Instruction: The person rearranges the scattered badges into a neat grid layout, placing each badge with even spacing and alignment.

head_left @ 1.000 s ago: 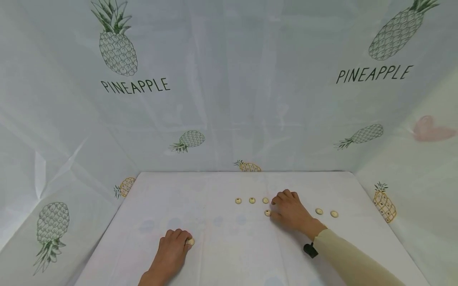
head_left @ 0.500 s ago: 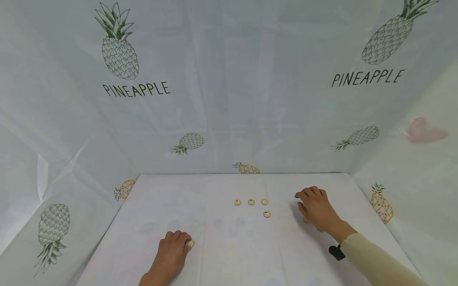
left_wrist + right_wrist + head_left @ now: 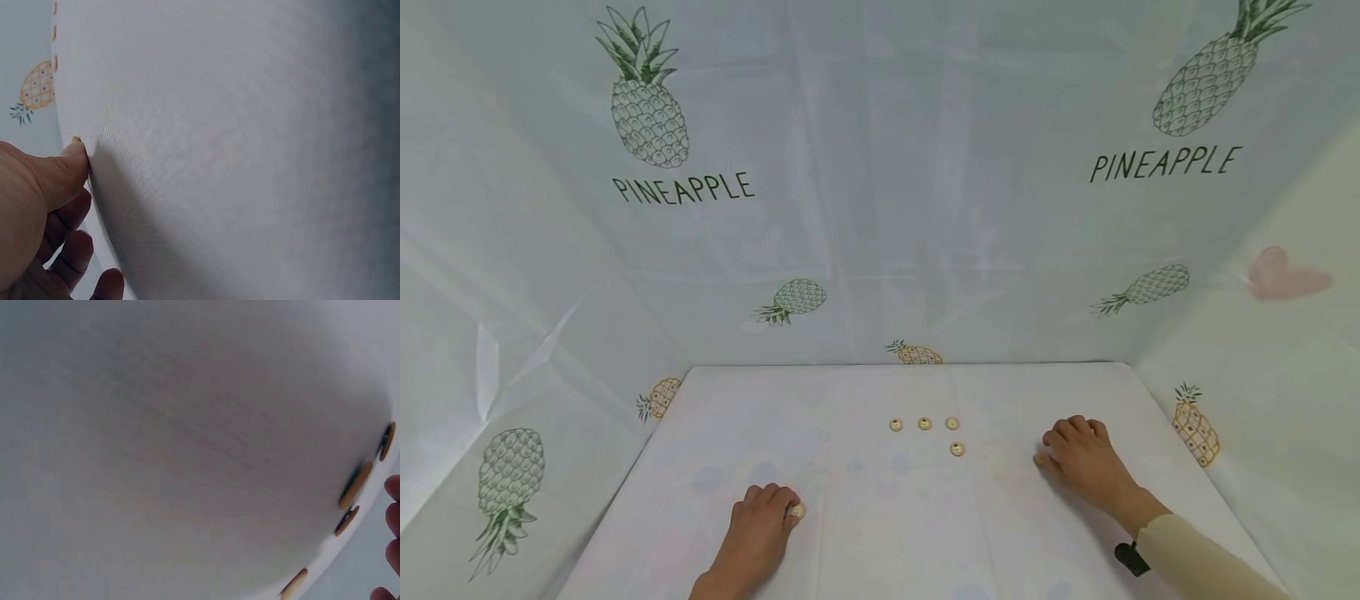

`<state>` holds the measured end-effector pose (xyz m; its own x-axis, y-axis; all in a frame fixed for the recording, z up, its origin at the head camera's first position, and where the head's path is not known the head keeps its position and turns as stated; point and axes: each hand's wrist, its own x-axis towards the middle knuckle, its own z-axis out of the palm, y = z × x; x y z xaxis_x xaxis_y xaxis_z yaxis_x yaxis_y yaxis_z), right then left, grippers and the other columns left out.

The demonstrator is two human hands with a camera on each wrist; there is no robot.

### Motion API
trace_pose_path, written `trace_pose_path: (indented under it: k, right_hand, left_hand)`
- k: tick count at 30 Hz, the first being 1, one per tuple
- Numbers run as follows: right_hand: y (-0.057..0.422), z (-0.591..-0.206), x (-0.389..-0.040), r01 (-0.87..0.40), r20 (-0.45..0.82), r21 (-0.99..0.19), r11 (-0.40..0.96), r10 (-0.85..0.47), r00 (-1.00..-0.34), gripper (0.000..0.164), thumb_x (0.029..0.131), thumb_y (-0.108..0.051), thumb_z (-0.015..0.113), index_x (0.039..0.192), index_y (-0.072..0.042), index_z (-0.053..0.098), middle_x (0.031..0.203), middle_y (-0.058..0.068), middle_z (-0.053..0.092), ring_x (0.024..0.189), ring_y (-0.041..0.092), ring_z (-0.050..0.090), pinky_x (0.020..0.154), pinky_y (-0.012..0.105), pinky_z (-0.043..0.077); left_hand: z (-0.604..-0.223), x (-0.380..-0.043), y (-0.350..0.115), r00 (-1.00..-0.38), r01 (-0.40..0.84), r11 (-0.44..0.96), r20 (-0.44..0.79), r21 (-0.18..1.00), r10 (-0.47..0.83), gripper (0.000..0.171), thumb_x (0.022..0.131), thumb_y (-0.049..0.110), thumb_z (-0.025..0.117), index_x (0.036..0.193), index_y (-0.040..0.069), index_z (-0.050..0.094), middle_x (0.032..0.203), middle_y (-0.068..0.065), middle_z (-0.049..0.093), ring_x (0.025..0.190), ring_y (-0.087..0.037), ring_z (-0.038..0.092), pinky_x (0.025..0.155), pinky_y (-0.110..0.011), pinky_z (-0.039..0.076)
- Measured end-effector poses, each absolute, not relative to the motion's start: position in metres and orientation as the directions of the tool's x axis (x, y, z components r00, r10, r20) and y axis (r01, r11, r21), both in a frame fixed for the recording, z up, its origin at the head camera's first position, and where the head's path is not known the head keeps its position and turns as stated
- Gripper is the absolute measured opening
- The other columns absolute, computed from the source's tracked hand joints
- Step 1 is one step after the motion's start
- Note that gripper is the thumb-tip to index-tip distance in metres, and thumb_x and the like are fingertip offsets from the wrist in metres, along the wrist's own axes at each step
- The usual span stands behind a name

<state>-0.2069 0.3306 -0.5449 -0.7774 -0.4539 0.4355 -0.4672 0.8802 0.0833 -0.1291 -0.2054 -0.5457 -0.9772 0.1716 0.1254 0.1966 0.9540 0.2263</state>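
Observation:
My left hand (image 3: 755,532) pinches a small pale wooden button (image 3: 797,510) between thumb and finger at the table's left-centre. In the left wrist view, a brown sliver of the button (image 3: 75,139) shows at the thumb tip. My right hand (image 3: 1086,464) is low over the table's right side, fingers bent downward and thumb out to the left. Whatever lies under it is hidden, so any hold there cannot be made out. Near the middle are a row of three buttons (image 3: 924,423) and a single button (image 3: 957,449) in front.
A white cloth covers the table (image 3: 880,542). Behind it hangs a pale curtain (image 3: 880,208) printed with pineapples, continuing along both sides. A black wrist camera (image 3: 1131,558) sits at the right sleeve (image 3: 1202,554). Several thin discs (image 3: 356,485) appear edge-on in the right wrist view.
My right hand has left the middle buttons, moved right and come down over where other buttons lay, now hidden. My left hand keeps its pinch in place. The head view has shifted slightly.

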Motion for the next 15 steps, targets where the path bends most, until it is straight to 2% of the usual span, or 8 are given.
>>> trace_pose_path:
  k: [7, 11, 15]
  right_hand:
    - [0.3289, -0.5508, -0.2055, -0.491, 0.433, 0.118, 0.863, -0.490, -0.756, 0.022, 0.086, -0.027, 0.085, 0.088, -0.014, 0.067, 0.093, 0.002, 0.062, 0.096, 0.028, 0.055, 0.088, 0.057, 0.043]
    - [0.3256, -0.5503, -0.2045, -0.497, 0.436, 0.099, 0.862, -0.487, -0.757, 0.021, 0.085, -0.024, 0.087, 0.087, -0.014, 0.068, 0.091, 0.000, 0.062, 0.095, 0.025, 0.054, 0.088, 0.056, 0.043]
    - [0.3235, -0.5508, -0.2027, -0.500, 0.414, 0.048, 0.865, -0.473, -0.778, 0.017, 0.086, -0.017, 0.086, 0.093, -0.017, 0.071, 0.095, -0.002, 0.063, 0.097, 0.024, 0.054, 0.089, 0.055, 0.042]
  left_hand:
    - [-0.5451, -0.1278, -0.2051, -0.977, 0.199, 0.954, 0.127, 0.224, 0.174, 0.017, 0.093, 0.021, 0.081, 0.104, 0.021, 0.067, 0.101, 0.007, 0.063, 0.095, -0.018, 0.053, 0.077, -0.042, 0.046]
    - [-0.5452, -0.1280, -0.2053, -0.977, 0.197, 0.955, 0.126, 0.221, 0.172, 0.017, 0.094, 0.022, 0.080, 0.104, 0.021, 0.067, 0.102, 0.007, 0.063, 0.095, -0.017, 0.053, 0.077, -0.041, 0.044]
    - [-0.5450, -0.1282, -0.2056, -0.977, 0.198, 0.955, 0.127, 0.219, 0.173, 0.016, 0.094, 0.023, 0.080, 0.104, 0.021, 0.068, 0.102, 0.007, 0.064, 0.095, -0.017, 0.053, 0.077, -0.040, 0.045]
